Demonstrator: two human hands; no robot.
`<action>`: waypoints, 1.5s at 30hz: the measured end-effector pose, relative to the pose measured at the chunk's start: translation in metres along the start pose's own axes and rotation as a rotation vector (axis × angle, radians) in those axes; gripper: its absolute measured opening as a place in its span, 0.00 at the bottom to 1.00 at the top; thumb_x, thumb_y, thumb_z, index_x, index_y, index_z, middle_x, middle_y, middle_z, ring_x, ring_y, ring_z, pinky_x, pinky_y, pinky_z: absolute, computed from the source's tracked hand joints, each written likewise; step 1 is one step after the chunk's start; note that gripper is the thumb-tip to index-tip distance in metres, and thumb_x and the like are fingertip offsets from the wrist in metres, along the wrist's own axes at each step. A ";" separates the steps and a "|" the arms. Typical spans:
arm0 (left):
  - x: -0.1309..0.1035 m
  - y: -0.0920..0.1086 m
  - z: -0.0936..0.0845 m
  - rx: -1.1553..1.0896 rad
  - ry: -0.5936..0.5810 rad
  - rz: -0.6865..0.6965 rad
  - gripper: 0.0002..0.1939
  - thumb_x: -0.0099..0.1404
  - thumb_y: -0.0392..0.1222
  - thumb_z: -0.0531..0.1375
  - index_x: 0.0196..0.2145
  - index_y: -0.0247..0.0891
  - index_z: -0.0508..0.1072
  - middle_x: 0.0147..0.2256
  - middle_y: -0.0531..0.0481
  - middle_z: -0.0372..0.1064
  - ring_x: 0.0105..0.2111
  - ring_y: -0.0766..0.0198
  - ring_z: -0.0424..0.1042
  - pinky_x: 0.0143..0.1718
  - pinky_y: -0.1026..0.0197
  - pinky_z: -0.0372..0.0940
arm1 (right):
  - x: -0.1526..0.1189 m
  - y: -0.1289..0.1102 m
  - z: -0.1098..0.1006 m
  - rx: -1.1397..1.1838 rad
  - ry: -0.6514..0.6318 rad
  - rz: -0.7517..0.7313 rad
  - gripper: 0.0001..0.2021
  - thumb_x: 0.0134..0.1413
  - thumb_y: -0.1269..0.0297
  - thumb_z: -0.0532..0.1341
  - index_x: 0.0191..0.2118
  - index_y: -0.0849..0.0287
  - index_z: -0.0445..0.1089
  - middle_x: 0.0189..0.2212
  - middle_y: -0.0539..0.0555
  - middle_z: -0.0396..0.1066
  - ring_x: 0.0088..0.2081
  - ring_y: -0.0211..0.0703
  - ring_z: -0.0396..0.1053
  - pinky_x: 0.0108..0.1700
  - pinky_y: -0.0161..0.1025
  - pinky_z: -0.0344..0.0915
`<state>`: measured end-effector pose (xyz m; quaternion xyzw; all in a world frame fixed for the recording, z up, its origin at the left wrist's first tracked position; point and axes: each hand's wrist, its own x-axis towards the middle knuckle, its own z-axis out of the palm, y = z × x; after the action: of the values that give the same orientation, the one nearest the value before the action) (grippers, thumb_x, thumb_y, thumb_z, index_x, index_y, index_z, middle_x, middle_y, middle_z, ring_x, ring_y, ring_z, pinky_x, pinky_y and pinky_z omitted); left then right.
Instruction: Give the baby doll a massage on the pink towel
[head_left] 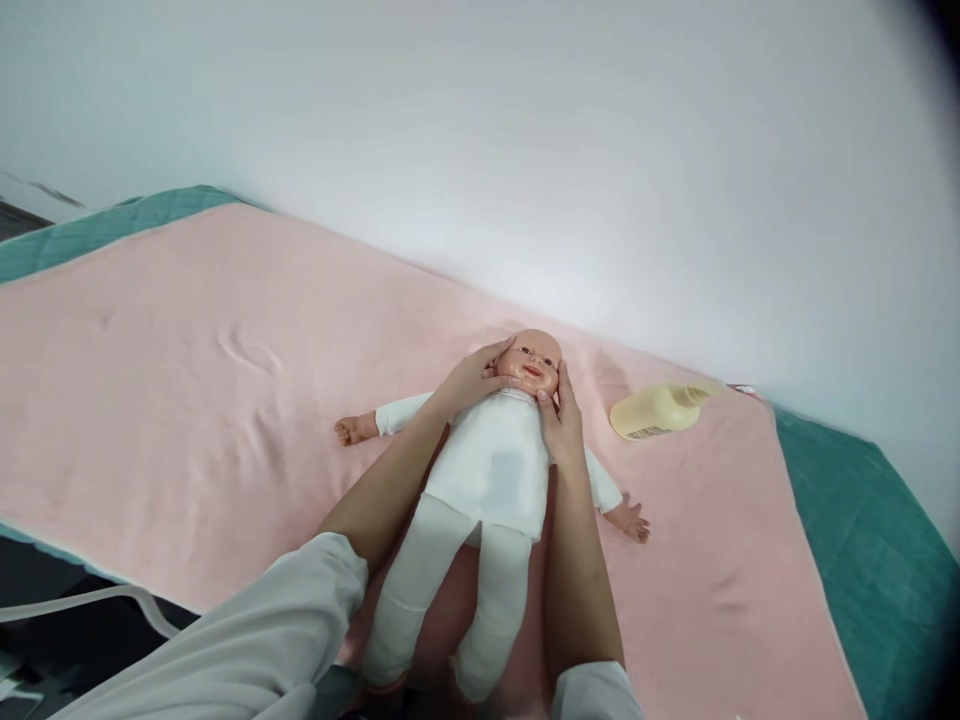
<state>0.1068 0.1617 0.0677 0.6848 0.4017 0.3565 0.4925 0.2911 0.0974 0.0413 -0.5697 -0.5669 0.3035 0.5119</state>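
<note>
A baby doll (491, 465) in a white cloth body lies on its back, its head toward the wall and its legs toward me. Its bare head (534, 362) rests between my two hands. My left hand (472, 380) holds the left side of the head, with the thumb along the jaw and the fingers by the temple. On the other side, my right hand (562, 415) cups the cheek, thumb near the chin. The doll's arms stretch out to both sides. A grey patch shows on its belly.
Under the doll spreads a pink blanket (172, 400) over a green quilted pad (862, 520). A pale yellow pump bottle (656, 412) lies on its side to the right. Behind rises a white wall (480, 130). A white curved tube (112, 595) runs at lower left.
</note>
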 end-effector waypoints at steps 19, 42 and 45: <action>-0.004 0.007 0.004 -0.020 0.034 -0.028 0.48 0.51 0.53 0.68 0.65 0.41 0.55 0.62 0.44 0.59 0.59 0.49 0.62 0.59 0.52 0.59 | -0.002 -0.008 0.008 0.079 0.042 0.068 0.44 0.52 0.47 0.63 0.68 0.56 0.45 0.67 0.59 0.49 0.64 0.50 0.57 0.63 0.51 0.57; -0.003 0.006 0.001 0.013 0.020 -0.055 0.40 0.57 0.51 0.63 0.65 0.47 0.56 0.59 0.50 0.63 0.54 0.54 0.68 0.56 0.56 0.62 | 0.001 -0.003 0.001 0.070 0.044 0.017 0.35 0.58 0.50 0.59 0.67 0.55 0.50 0.67 0.54 0.48 0.67 0.46 0.50 0.66 0.49 0.51; -0.002 0.004 -0.001 0.037 0.006 -0.056 0.39 0.59 0.52 0.61 0.65 0.46 0.55 0.61 0.50 0.60 0.56 0.53 0.67 0.57 0.56 0.60 | 0.001 -0.006 -0.002 0.046 0.021 0.029 0.35 0.58 0.49 0.58 0.67 0.56 0.50 0.67 0.54 0.49 0.67 0.45 0.50 0.67 0.49 0.48</action>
<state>0.1060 0.1601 0.0715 0.6813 0.4286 0.3372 0.4883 0.2914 0.0971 0.0480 -0.5692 -0.5460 0.3177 0.5263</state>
